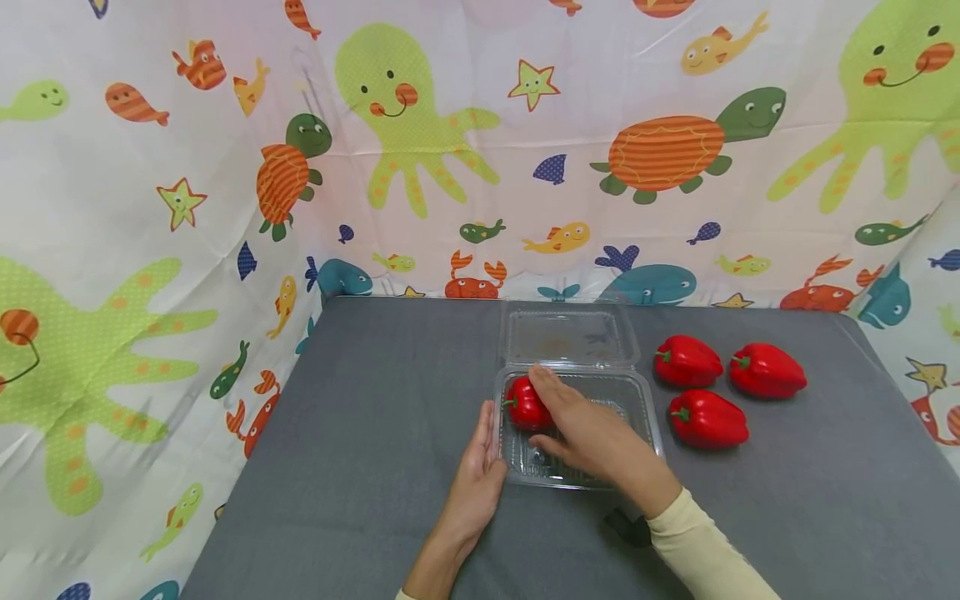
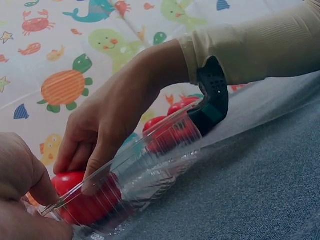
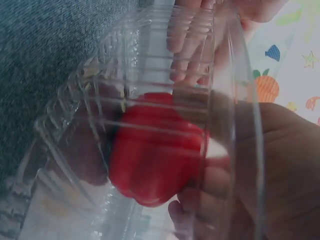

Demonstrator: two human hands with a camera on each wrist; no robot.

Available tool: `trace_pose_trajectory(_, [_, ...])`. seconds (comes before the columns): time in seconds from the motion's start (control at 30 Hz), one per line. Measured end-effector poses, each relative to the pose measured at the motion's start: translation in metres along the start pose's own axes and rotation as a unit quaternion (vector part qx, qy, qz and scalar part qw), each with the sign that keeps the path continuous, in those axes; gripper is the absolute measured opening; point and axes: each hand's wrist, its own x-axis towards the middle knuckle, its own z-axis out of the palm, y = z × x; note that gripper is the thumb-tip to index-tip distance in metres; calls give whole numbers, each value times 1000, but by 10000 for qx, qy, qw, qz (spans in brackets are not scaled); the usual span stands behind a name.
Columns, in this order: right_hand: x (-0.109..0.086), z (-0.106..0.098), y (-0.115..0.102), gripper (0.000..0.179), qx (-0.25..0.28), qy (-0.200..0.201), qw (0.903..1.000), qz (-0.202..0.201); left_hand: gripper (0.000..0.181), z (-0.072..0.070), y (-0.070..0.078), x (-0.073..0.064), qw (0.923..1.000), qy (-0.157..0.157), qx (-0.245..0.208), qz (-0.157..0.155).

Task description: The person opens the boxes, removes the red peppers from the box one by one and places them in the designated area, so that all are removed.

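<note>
In the head view a red bell pepper with a green stem lies on its side at the left end of a clear plastic clamshell container. My right hand grips this pepper, fingers over its far side and thumb on the near side. The right wrist view shows the same pepper through the ribbed plastic wall. My left hand holds the container by its left edge, fingers along the outside and thumb at the near corner. Thumb and finger of the left hand close on the rim in the left wrist view.
Three more red bell peppers, a left one, a right one and a nearer one, lie right of the container. Its lid is folded back on the grey cloth. A sea-animal curtain hangs behind.
</note>
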Motion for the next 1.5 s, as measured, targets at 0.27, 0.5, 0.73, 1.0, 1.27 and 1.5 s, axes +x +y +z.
trace_pose_trajectory(0.27, [3,4,-6,98,-119,223,9996,141,88,1,0,0,10000,7,2,19])
trace_pose_trajectory(0.5, [6,5,-11,95,-279,407,9985,255,87,1,1,0,10000,-2,5,-3])
trace_pose_trajectory(0.73, [7,9,-12,95,-275,611,9969,413,87,2,1,1,10000,7,53,5])
trace_pose_trajectory(1.0, [7,14,-13,93,-285,904,9943,489,86,2,-2,2,9999,35,110,10])
trace_pose_trajectory(1.27, [9,20,-13,93,-453,1109,9916,483,86,1,-2,2,9998,103,136,-100])
trace_pose_trajectory(1.5, [8,23,-14,93,-526,1251,9897,449,86,2,-1,1,9998,96,136,-98])
